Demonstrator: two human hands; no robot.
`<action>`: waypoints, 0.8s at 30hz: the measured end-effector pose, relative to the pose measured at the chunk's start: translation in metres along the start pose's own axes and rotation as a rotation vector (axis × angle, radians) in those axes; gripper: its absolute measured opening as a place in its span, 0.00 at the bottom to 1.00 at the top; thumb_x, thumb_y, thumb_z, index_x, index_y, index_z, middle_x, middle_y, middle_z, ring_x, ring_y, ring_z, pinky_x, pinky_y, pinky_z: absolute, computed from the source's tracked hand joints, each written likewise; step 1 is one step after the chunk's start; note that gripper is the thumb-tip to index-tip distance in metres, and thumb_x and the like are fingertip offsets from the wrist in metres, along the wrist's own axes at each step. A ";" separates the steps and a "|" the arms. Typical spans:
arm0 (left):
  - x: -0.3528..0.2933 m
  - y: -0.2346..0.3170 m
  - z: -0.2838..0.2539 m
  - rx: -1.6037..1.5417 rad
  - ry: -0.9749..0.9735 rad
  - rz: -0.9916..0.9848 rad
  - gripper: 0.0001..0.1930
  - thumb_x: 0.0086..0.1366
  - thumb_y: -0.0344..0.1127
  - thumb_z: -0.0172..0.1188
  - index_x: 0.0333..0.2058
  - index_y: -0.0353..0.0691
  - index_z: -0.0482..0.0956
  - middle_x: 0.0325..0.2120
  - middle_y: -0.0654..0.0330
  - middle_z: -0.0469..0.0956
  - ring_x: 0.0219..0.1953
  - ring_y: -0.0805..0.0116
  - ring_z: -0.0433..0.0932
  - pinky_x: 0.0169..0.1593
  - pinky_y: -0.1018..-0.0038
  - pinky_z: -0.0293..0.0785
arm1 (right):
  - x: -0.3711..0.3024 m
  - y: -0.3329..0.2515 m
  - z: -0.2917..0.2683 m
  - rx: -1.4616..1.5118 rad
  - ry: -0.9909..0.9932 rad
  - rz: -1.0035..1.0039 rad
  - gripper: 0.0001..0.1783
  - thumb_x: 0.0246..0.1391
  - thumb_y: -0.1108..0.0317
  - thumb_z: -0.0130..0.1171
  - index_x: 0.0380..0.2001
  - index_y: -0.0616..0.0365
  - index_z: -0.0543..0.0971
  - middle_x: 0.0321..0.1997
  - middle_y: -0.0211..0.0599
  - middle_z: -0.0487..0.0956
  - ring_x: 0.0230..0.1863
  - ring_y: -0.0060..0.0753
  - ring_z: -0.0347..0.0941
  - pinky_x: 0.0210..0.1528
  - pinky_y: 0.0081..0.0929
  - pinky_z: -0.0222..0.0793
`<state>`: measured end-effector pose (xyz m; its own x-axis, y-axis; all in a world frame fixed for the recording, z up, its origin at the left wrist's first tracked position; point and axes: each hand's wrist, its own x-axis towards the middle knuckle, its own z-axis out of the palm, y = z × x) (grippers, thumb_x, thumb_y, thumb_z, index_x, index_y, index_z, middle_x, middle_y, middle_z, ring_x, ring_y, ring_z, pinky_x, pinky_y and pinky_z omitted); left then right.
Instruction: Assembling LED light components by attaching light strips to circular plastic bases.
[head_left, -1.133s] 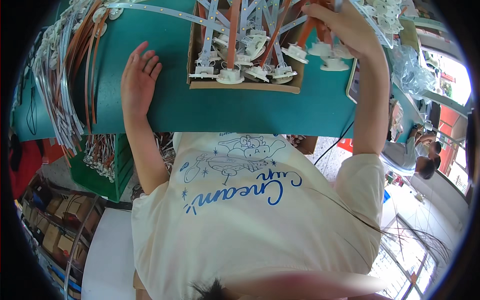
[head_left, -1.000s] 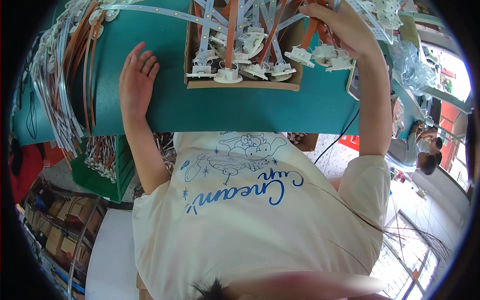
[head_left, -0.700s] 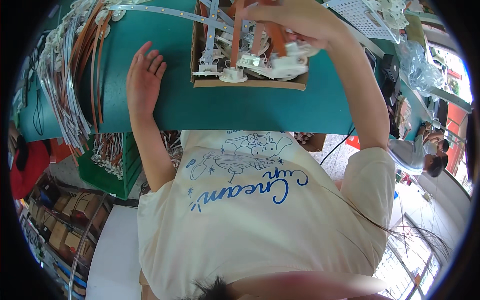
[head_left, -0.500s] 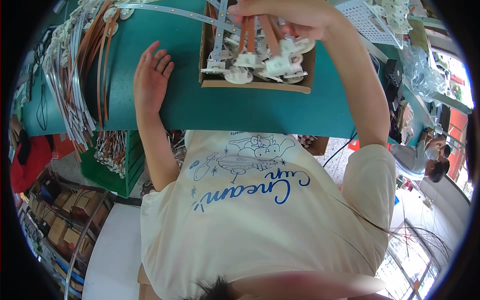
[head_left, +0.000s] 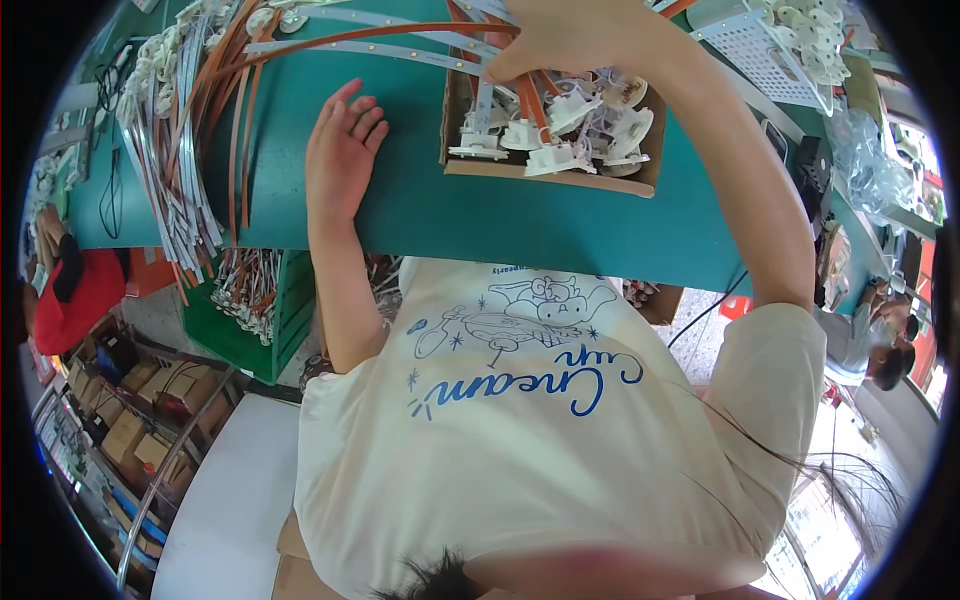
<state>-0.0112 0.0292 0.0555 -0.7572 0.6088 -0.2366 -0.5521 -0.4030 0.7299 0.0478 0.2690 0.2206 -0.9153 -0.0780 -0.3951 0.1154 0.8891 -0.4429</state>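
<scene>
My right hand [head_left: 575, 38] is over the far part of a cardboard box [head_left: 555, 183], its fingers closed around LED strips [head_left: 532, 98] with orange-brown backs; its fingertips are partly hidden. White round plastic connectors [head_left: 560, 157] on the strip ends lie in the box below it. More white and brown strips [head_left: 390, 50] stretch leftward from beside the hand. Left of the box, my left hand [head_left: 340, 150] rests by the green table [head_left: 430, 215], palm turned up, fingers loosely spread, holding nothing.
A thick bundle of strips [head_left: 180, 150] hangs over the table's front edge at left, above a green crate [head_left: 285, 320] of more strips. At far right stand a white perforated basket [head_left: 765, 60] and a clear plastic bag [head_left: 868, 160]. Other people are at both sides.
The view has shifted, so the table and box appear farther right. My right hand has moved left relative to the box, and the connectors hanging under it sit lower among the others.
</scene>
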 end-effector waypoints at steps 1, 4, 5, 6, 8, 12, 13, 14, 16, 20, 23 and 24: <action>-0.001 0.001 0.000 -0.010 -0.002 -0.001 0.19 0.67 0.38 0.46 0.53 0.34 0.63 0.38 0.59 0.73 0.41 0.70 0.72 0.47 0.73 0.68 | 0.000 0.000 0.000 0.017 -0.044 -0.004 0.24 0.37 0.58 0.62 0.24 0.76 0.74 0.25 0.60 0.75 0.31 0.55 0.73 0.34 0.39 0.67; 0.002 0.001 0.003 -0.005 0.003 -0.016 0.19 0.66 0.38 0.46 0.53 0.34 0.64 0.38 0.60 0.73 0.41 0.70 0.72 0.47 0.73 0.68 | -0.003 0.009 0.009 0.025 0.046 -0.014 0.24 0.37 0.58 0.63 0.26 0.74 0.75 0.27 0.60 0.75 0.32 0.54 0.73 0.34 0.39 0.66; 0.001 0.001 0.002 0.003 0.000 -0.014 0.19 0.66 0.38 0.46 0.53 0.34 0.64 0.38 0.60 0.73 0.41 0.70 0.72 0.47 0.73 0.68 | -0.004 0.008 0.008 0.029 0.053 -0.017 0.24 0.37 0.58 0.63 0.26 0.74 0.75 0.27 0.60 0.75 0.32 0.54 0.73 0.34 0.39 0.66; 0.001 0.000 0.002 0.002 -0.004 -0.008 0.19 0.66 0.38 0.46 0.53 0.35 0.64 0.37 0.60 0.73 0.41 0.70 0.72 0.47 0.73 0.68 | -0.005 0.008 0.007 0.045 0.026 0.015 0.24 0.38 0.58 0.63 0.27 0.73 0.75 0.27 0.58 0.75 0.32 0.50 0.74 0.33 0.37 0.66; 0.000 0.000 0.002 0.010 -0.013 -0.001 0.19 0.66 0.38 0.46 0.52 0.35 0.64 0.37 0.60 0.73 0.41 0.70 0.72 0.47 0.73 0.69 | -0.009 0.009 0.005 0.065 0.006 0.045 0.24 0.38 0.58 0.63 0.29 0.72 0.75 0.28 0.56 0.76 0.31 0.46 0.74 0.32 0.35 0.66; -0.004 0.002 0.011 0.061 0.061 0.010 0.16 0.66 0.37 0.46 0.49 0.35 0.67 0.36 0.60 0.73 0.39 0.72 0.72 0.45 0.75 0.68 | -0.033 0.007 -0.008 0.615 -0.031 0.214 0.23 0.41 0.56 0.65 0.33 0.65 0.76 0.26 0.39 0.76 0.27 0.28 0.70 0.28 0.27 0.63; -0.006 0.004 0.017 0.129 0.129 0.007 0.14 0.66 0.36 0.47 0.47 0.36 0.70 0.34 0.60 0.74 0.38 0.73 0.72 0.42 0.76 0.68 | -0.042 0.007 -0.012 0.772 0.038 0.288 0.22 0.42 0.55 0.65 0.34 0.63 0.76 0.26 0.34 0.75 0.26 0.23 0.68 0.27 0.25 0.62; -0.007 0.009 0.027 0.135 0.116 0.010 0.14 0.66 0.36 0.47 0.47 0.36 0.70 0.34 0.60 0.74 0.38 0.73 0.72 0.42 0.76 0.68 | -0.043 0.035 0.009 1.056 0.153 0.177 0.19 0.46 0.54 0.64 0.33 0.59 0.76 0.26 0.30 0.73 0.26 0.19 0.65 0.24 0.21 0.60; -0.008 0.021 0.044 0.791 0.124 0.223 0.11 0.65 0.37 0.49 0.39 0.36 0.75 0.26 0.64 0.75 0.29 0.75 0.72 0.34 0.78 0.67 | -0.060 0.033 0.002 1.097 0.273 0.238 0.17 0.49 0.55 0.62 0.30 0.58 0.75 0.25 0.29 0.72 0.25 0.19 0.64 0.24 0.19 0.60; -0.006 0.042 0.124 1.162 -0.055 0.338 0.12 0.61 0.40 0.55 0.30 0.36 0.77 0.17 0.66 0.73 0.19 0.77 0.68 0.25 0.78 0.64 | -0.098 0.055 0.003 1.553 0.473 -0.189 0.17 0.54 0.55 0.56 0.21 0.56 0.71 0.18 0.26 0.66 0.23 0.18 0.61 0.23 0.17 0.57; 0.002 0.037 0.135 1.515 -0.257 0.332 0.14 0.56 0.42 0.60 0.26 0.34 0.75 0.13 0.64 0.69 0.15 0.78 0.63 0.21 0.78 0.61 | -0.045 0.078 0.029 2.002 -0.084 -1.366 0.20 0.57 0.54 0.52 0.17 0.54 0.67 0.15 0.26 0.62 0.21 0.20 0.59 0.19 0.17 0.56; 0.004 0.038 0.135 1.578 -0.263 0.369 0.15 0.55 0.42 0.61 0.25 0.34 0.75 0.13 0.63 0.68 0.15 0.79 0.62 0.20 0.79 0.59 | -0.049 0.077 0.031 1.979 -0.013 -1.329 0.20 0.57 0.54 0.52 0.17 0.55 0.67 0.15 0.26 0.63 0.22 0.19 0.60 0.18 0.15 0.56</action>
<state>0.0114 0.1084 0.1685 -0.5915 0.8027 0.0766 0.6398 0.4094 0.6505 0.1133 0.3274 0.1811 -0.7764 -0.0250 0.6297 -0.2050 -0.9349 -0.2898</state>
